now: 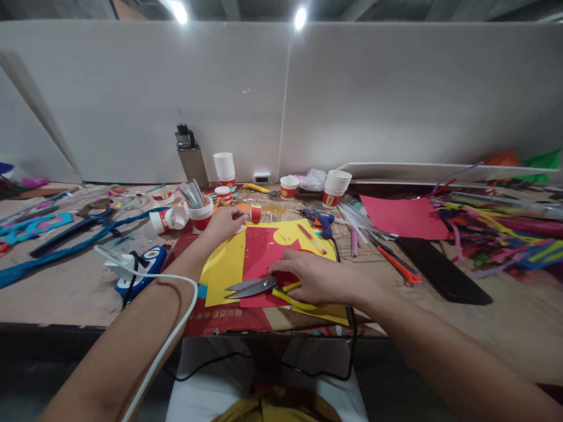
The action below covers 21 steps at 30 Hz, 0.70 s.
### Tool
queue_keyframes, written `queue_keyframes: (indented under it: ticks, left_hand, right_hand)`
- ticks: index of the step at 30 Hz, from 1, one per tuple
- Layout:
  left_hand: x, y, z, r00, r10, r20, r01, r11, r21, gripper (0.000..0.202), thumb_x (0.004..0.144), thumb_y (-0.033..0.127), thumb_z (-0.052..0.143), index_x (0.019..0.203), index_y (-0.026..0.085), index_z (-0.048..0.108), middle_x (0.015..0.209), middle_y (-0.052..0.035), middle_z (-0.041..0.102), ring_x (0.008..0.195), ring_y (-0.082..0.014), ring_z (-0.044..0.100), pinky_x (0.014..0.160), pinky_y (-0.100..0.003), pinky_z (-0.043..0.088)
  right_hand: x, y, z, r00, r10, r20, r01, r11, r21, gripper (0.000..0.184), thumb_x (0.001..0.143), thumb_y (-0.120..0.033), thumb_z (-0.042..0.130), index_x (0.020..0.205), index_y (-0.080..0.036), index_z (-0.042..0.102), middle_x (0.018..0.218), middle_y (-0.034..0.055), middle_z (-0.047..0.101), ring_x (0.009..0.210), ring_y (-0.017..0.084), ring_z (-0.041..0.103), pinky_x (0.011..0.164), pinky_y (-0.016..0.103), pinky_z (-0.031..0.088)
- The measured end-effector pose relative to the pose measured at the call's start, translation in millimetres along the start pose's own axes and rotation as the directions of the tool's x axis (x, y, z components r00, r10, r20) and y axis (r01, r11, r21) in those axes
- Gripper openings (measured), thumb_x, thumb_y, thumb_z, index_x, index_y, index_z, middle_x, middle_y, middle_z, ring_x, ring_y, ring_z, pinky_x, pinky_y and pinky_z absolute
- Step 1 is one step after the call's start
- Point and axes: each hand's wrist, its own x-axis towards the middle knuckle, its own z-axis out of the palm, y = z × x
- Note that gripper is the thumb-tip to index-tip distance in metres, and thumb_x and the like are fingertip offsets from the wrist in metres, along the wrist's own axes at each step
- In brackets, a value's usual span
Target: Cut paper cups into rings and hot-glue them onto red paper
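My right hand (308, 274) curls around the yellow handles of a pair of scissors (251, 288). Their blades point left, slightly apart, above red paper (259, 258) lying on yellow paper (222, 275). Farther back, my left hand (226, 223) has its fingers bent together over a small pale piece at the yellow paper's far edge; what they hold is mostly hidden. Just right of those fingertips stands a small red cup piece (255, 213). A reddish pencil (312, 239) rests on the yellow paper, beyond my right hand.
Left are a cup of sticks (200, 212), a cut paper cup (169, 220) and a blue power strip (143, 272) with a white cable over my left forearm. Right are a blue glue gun (324, 223), an orange-red cutter (399, 264), a black phone (444, 269) and stacked cups (336, 189).
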Motion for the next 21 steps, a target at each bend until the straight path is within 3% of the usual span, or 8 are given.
queue_keyframes:
  ticks: [2, 4, 5, 7, 9, 12, 15, 21]
  left_hand:
    - [0, 1, -0.9, 1.000, -0.002, -0.001, 0.002, 1.000, 0.002, 0.028, 0.081, 0.041, 0.053, 0.078, 0.018, 0.070, 0.078, -0.0036, 0.073, 0.074, -0.0190, 0.063, 0.068, -0.027, 0.042]
    - [0, 1, -0.7, 1.000, -0.001, -0.007, 0.001, 1.000, 0.002, 0.029, 0.081, 0.042, 0.053, 0.077, 0.018, 0.070, 0.077, -0.0035, 0.073, 0.073, -0.0189, 0.063, 0.067, -0.027, 0.042]
    - [0, 1, -0.2, 1.000, -0.003, -0.008, 0.003, 1.000, -0.003, 0.029, 0.081, 0.042, 0.053, 0.077, 0.018, 0.069, 0.077, -0.0036, 0.073, 0.072, -0.0188, 0.063, 0.066, -0.027, 0.041]
    - [1, 1, 1.8, 1.000, -0.011, -0.008, 0.010, 1.000, -0.024, 0.028, 0.080, 0.041, 0.054, 0.075, 0.018, 0.069, 0.075, -0.0036, 0.072, 0.071, -0.0187, 0.062, 0.065, -0.028, 0.041]
    - [1, 1, 4.4, 0.999, -0.030, -0.021, 0.028, 0.997, -0.075, 0.025, 0.078, 0.040, 0.056, 0.076, 0.018, 0.068, 0.075, -0.0035, 0.071, 0.071, -0.0185, 0.062, 0.066, -0.028, 0.042]
    - [0, 5, 7.4, 0.995, -0.089, -0.055, 0.075, 0.975, -0.210, 0.020, 0.074, 0.036, 0.062, 0.079, 0.018, 0.067, 0.077, -0.0038, 0.070, 0.069, -0.0176, 0.060, 0.064, -0.027, 0.042]
    - [1, 13, 7.6, 0.990, -0.136, -0.045, 0.116, 0.943, -0.313, 0.021, 0.071, 0.035, 0.066, 0.082, 0.017, 0.066, 0.081, -0.0050, 0.069, 0.069, -0.0175, 0.060, 0.065, -0.028, 0.043]
    - [20, 17, 12.2, 0.986, -0.166, -0.015, 0.158, 0.960, -0.229, 0.025, 0.061, 0.032, 0.075, 0.077, 0.018, 0.062, 0.081, -0.0051, 0.067, 0.074, -0.0191, 0.060, 0.069, -0.030, 0.043]
  right_hand:
    - [2, 2, -5, 1.000, -0.026, 0.009, 0.026, 1.000, -0.013, 0.035, 0.078, -0.021, 0.066, 0.113, -0.023, 0.068, 0.101, 0.0067, 0.066, 0.092, 0.020, 0.061, 0.082, 0.033, 0.047]
    - [5, 6, -13, 0.998, 0.014, -0.069, -0.015, 1.000, -0.017, 0.025, 0.082, -0.025, 0.064, 0.107, -0.024, 0.071, 0.100, 0.0061, 0.068, 0.095, 0.021, 0.062, 0.086, 0.034, 0.047]
    - [8, 9, -17, 0.986, 0.080, -0.146, -0.083, 0.996, -0.013, 0.022, 0.085, -0.025, 0.061, 0.104, -0.023, 0.071, 0.100, 0.0064, 0.069, 0.095, 0.020, 0.062, 0.086, 0.033, 0.047]
    - [17, 19, -25, 0.918, 0.253, -0.304, -0.257, 0.966, 0.027, 0.023, 0.087, -0.024, 0.057, 0.106, -0.019, 0.070, 0.103, 0.0079, 0.070, 0.092, 0.019, 0.064, 0.082, 0.031, 0.048]
    - [29, 31, -27, 0.879, 0.333, -0.342, -0.352, 0.936, 0.007, 0.023, 0.086, -0.025, 0.060, 0.105, -0.016, 0.069, 0.100, 0.0087, 0.071, 0.086, 0.018, 0.065, 0.077, 0.030, 0.049]
    - [48, 50, -20, 0.872, 0.405, -0.274, -0.453, 0.880, -0.142, 0.030, 0.086, -0.031, 0.062, 0.109, -0.013, 0.068, 0.105, 0.0108, 0.071, 0.093, 0.020, 0.066, 0.081, 0.028, 0.048]
    - [64, 61, -10, 0.867, 0.454, -0.205, -0.490, 0.851, -0.189, 0.027, 0.082, -0.027, 0.065, 0.103, -0.012, 0.071, 0.103, 0.0141, 0.072, 0.095, 0.023, 0.067, 0.082, 0.028, 0.049]
    - [84, 67, -4, 0.846, 0.518, -0.128, -0.532, 0.806, -0.258, 0.026, 0.081, -0.015, 0.055, 0.097, -0.005, 0.073, 0.096, 0.0225, 0.073, 0.091, 0.029, 0.070, 0.077, 0.032, 0.051]
